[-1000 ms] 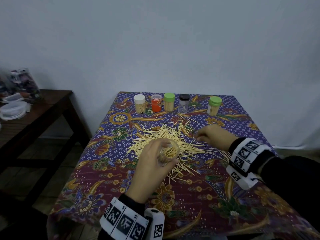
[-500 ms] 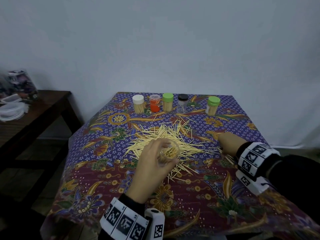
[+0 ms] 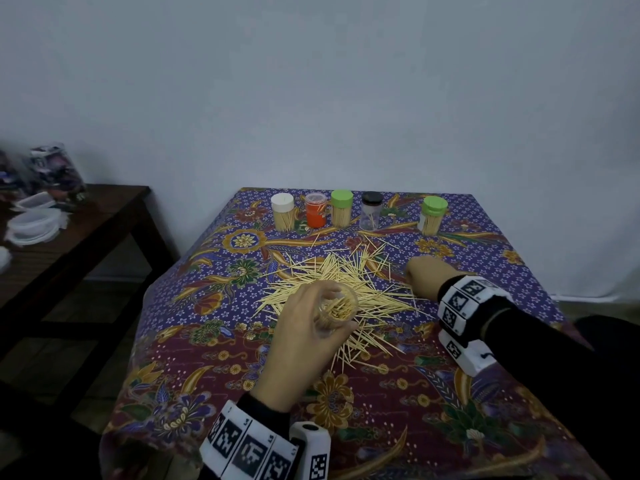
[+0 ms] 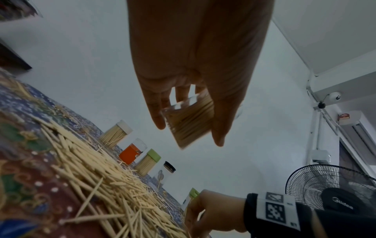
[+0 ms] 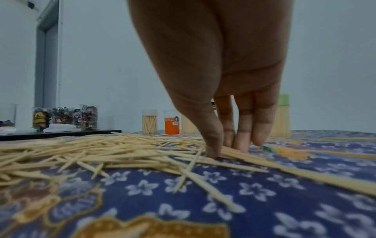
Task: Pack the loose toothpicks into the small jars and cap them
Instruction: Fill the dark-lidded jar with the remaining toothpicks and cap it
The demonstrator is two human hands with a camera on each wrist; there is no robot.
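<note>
Here a patterned tablecloth [image 3: 194,341] meets a pale wall [image 3: 311,81]; five capped jars [image 3: 341,213] line its far edge. Left hand [image 3: 304,344] grips one open jar [image 3: 337,308]; right hand [image 3: 427,277] pinches loose toothpicks [image 3: 346,271].

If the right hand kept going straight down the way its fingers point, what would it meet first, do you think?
The right hand points down at the table; its fingertips already touch loose toothpicks at the pile's edge. Going on, it would press them against the patterned tablecloth right beneath.
</note>
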